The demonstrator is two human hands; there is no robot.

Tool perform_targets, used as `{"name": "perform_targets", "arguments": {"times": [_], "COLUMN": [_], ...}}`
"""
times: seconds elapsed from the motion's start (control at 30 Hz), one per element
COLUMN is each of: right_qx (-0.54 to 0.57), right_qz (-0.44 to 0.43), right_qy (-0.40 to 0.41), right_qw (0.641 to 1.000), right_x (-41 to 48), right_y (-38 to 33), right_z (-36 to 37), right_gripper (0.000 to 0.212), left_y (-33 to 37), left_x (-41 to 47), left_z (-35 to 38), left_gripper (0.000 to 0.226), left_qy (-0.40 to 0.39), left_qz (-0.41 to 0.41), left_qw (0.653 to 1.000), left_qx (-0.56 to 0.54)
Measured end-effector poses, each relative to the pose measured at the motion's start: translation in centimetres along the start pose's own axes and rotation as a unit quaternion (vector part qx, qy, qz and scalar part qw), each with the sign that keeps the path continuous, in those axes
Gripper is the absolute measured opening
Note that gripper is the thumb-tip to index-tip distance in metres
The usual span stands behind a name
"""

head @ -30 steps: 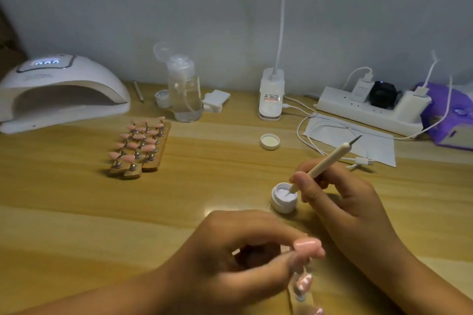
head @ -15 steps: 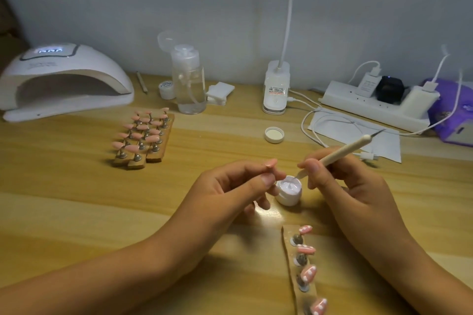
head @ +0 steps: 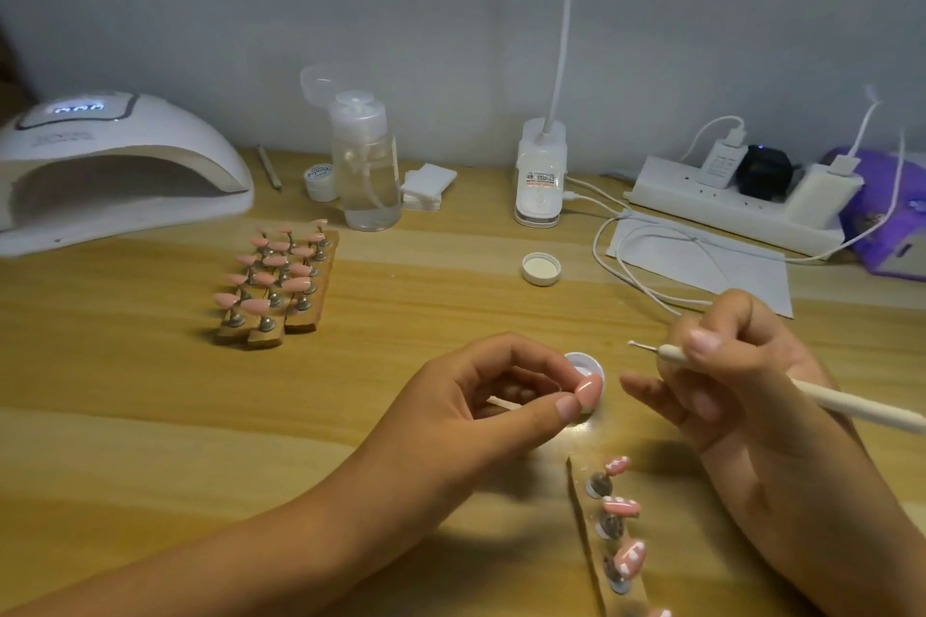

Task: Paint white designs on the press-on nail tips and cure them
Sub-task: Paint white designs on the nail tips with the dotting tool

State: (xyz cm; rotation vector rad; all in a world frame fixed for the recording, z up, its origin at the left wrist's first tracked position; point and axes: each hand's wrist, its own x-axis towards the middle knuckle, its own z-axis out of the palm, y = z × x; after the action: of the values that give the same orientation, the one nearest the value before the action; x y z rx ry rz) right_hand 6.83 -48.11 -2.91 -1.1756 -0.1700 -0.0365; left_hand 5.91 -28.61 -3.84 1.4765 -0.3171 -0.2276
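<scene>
The left hand (head: 481,396), low in the middle of the frame, pinches one pink press-on nail tip (head: 590,388) between thumb and forefinger, in front of the small open white paint pot (head: 581,358). The right hand (head: 726,381), just to its right, grips a slim cream dotting pen (head: 852,403), its fine point aimed left. A wooden strip (head: 581,524) carrying white-dotted pink tips lies at bottom centre. The white domed curing lamp (head: 120,165) sits upper left.

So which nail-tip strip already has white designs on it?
The lone strip nearest the camera; its tips show white marks. The three strips by the lamp hold plain pink.
</scene>
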Motion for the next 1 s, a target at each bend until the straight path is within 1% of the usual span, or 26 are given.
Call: {"name": "perform_targets", "arguments": {"times": [0.17,0.4,0.53,0.67,1.0], "right_qx": [0.008,0.016,0.010,0.016,0.008], "right_qz": [0.009,0.035,0.047,0.045,0.041], "right_qy": [-0.010,-0.024,-0.034,-0.031,-0.050], "right_qw": [1.000,0.999,0.998,0.998,0.998], "right_x": [0.03,-0.03,-0.10,-0.13,-0.18], "right_y": [-0.17,-0.38,-0.30,-0.26,-0.03], "right_z": [0.49,0.78,0.80,0.99,0.83], "right_gripper": [0.023,0.024,0.025,0.020,0.018], "left_y": [-0.13,-0.28,-0.43,-0.52,-0.35], "left_x": [0.05,-0.01,0.07,0.12,0.16], "left_z": [-0.09,-0.02,-0.05,-0.06,0.13], "left_gripper": [0.017,0.005,0.007,0.012,0.015], "left_qy": [-0.005,-0.026,-0.031,-0.032,-0.032], "left_qz": [0.000,0.013,0.015,0.021,0.025], "left_qw": [1.000,0.999,0.999,0.999,0.999], "left_qx": [0.000,0.027,0.036,0.032,0.029]}}
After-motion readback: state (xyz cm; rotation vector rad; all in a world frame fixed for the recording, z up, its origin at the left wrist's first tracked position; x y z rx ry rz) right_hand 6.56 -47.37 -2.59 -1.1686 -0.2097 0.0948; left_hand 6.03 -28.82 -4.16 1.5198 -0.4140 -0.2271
